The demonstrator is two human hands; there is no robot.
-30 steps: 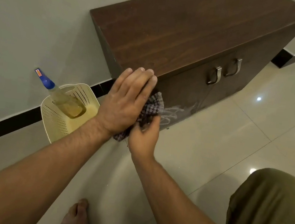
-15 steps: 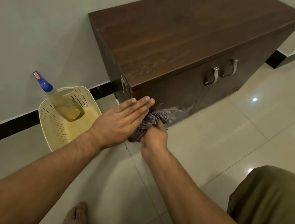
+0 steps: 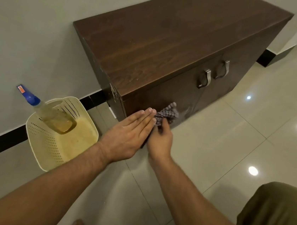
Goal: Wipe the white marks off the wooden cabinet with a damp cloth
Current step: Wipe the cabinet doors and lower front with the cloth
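Low on the cabinet (image 3: 170,46) front, near its nearer corner, the checked cloth (image 3: 168,113) is being gripped in a bunch by the right hand (image 3: 160,140). The left hand (image 3: 129,128) is being held flat, fingers straight, touching the cloth. White marks (image 3: 188,111): a faint smear is showing just beside the cloth, so wiping is judged partly done. The spray bottle (image 3: 31,98) beside the cabinet is carrying an orange label, too small to read.

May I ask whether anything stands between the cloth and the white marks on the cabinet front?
Nothing visible does: the cloth, held by the right hand, lies beside the white marks on the cabinet.
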